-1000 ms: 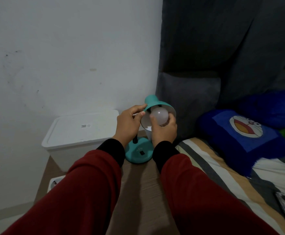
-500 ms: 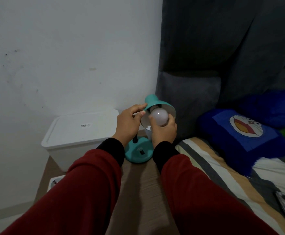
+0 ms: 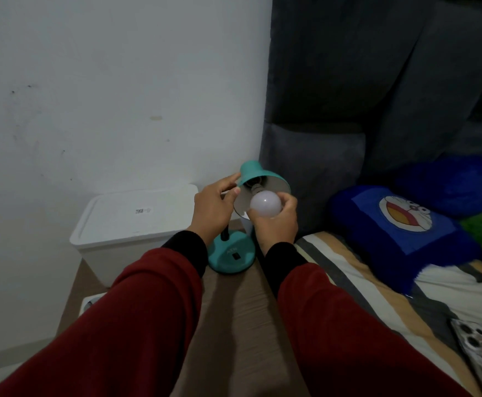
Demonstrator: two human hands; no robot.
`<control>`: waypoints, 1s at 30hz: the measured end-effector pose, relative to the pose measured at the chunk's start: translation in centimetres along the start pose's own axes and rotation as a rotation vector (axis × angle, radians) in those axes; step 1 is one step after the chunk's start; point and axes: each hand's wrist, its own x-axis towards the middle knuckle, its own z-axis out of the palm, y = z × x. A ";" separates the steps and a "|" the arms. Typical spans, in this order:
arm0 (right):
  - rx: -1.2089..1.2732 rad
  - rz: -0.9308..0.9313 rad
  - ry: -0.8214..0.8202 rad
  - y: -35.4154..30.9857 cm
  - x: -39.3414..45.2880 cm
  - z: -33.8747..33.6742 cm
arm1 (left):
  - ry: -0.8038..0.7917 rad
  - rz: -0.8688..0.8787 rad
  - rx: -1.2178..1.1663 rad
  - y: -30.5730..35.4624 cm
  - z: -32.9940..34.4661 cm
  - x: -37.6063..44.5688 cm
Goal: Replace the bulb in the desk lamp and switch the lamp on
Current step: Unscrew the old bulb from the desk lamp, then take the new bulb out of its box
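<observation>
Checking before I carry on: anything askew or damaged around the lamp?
Nothing looks damaged. The shade is tipped up, but the left hand holds it that way while the right hand grips the bulb, whose screw base shows.

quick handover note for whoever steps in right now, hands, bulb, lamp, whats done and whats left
Left hand: steadying the rim of the teal metal lamp shade.
Right hand: grip closed on the round white frosted bulb, its screw base at the socket, threads still showing.
Teal round lamp base stands on the wooden side table.
Done: bulb brought to socket.
Left: seat the bulb, switch the lamp on.
</observation>
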 end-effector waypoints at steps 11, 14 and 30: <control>-0.252 -0.094 -0.230 -1.6 -2.8 -4.6 | -0.063 -0.143 0.351 -1.0 -3.8 -4.2; -0.280 -0.090 -0.287 -1.4 -4.0 -5.1 | -0.104 -0.194 0.414 -2.6 -5.1 -6.2; -0.571 0.011 -0.721 7.9 -9.0 -1.4 | -0.227 -0.129 0.654 -12.7 -6.6 -11.6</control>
